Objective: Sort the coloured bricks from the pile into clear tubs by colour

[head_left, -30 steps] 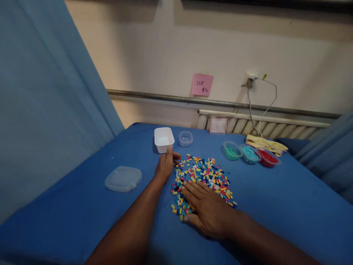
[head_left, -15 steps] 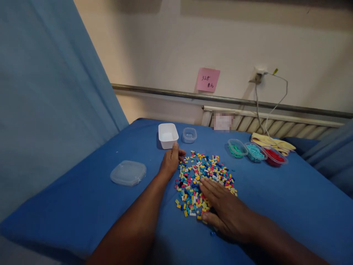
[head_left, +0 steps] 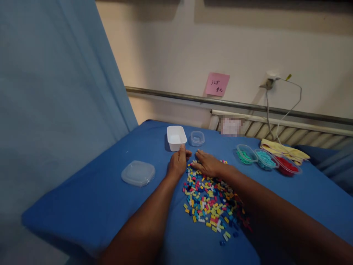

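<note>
A pile of small coloured bricks point(head_left: 210, 198) lies spread on the blue cloth point(head_left: 104, 198). My left hand point(head_left: 178, 163) rests at the pile's far left edge, fingers curled, its forefinger touching the white tub point(head_left: 176, 137). My right hand point(head_left: 208, 163) lies palm down on the far end of the pile, fingers stretched toward the left hand. Whether the left hand holds any brick is hidden.
A small clear tub point(head_left: 197, 138) stands beside the white one. A clear lid point(head_left: 138, 173) lies at the left. Three clear tubs hold green point(head_left: 244, 153), turquoise point(head_left: 264, 158) and red point(head_left: 286, 164) bricks at the right. A yellow cloth point(head_left: 284, 150) and a blue curtain point(head_left: 55, 92) flank the table.
My right hand has slid from the near side of the pile to its far end, close to the left hand. The left hand has stayed by the white tub. The camera has turned left.
</note>
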A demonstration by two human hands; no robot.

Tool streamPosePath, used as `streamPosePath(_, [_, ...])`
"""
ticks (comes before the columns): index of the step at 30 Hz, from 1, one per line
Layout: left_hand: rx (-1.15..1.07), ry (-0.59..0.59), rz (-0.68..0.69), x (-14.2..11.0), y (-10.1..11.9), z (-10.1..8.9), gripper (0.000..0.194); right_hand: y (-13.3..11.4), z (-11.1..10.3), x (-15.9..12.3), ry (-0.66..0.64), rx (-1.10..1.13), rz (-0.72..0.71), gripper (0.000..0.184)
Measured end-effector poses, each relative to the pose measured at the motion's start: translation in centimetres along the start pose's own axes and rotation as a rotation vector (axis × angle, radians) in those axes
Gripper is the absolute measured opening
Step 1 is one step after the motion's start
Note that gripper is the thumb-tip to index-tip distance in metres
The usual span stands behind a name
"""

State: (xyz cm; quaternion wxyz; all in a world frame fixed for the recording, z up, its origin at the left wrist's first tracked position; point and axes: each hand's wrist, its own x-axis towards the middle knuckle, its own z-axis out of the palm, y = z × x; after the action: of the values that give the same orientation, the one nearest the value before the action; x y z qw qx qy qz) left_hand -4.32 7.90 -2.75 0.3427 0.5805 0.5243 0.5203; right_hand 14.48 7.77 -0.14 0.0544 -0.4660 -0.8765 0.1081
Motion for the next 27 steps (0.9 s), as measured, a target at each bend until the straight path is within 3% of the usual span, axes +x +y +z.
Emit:
streamPosePath(3, [0.02, -0.013, -0.009, -0.2, -0.2, 0.2, 0.08, 0.1, -0.1, -1.4, 0.01, 0.007, -0.144, 0.061])
streamPosePath(6, [0.085, -0.035, 0.029, -0.3, -0.4, 0.6, 0.074, 0.6, -1.2, -1.9, 0.08, -0.018, -0.106, 0.051])
streamPosePath(10, [0.128, -0.015, 0.058, -0.4, -0.4, 0.9, 0.066, 2.6, -2.6, 1.3, 0.304, -0.081, 0.082, 0.047])
streamPosePath(15, [0.216, -0.017, 0.077, -0.9, -0.1, 0.9, 0.055, 4.9, -1.4, 5.7, 0.284, -0.085, 0.125, 0.054])
streamPosePath(19, [0.257, -0.036, 0.082, -1.1, 0.1, 0.8, 0.052, 5.3, -0.4, 6.5, 0.266, -0.092, 0.16, 0.045])
streamPosePath(23, [0.263, -0.061, 0.106, -0.9, 0.1, 0.6, 0.049, 5.5, -1.1, 4.4, 0.31, -0.087, 0.179, 0.036])
streamPosePath(27, [0.313, -0.075, 0.141, -0.7, 0.0, 0.5, 0.049, 6.2, -2.7, -1.8, 0.382, -0.065, 0.143, 0.038])
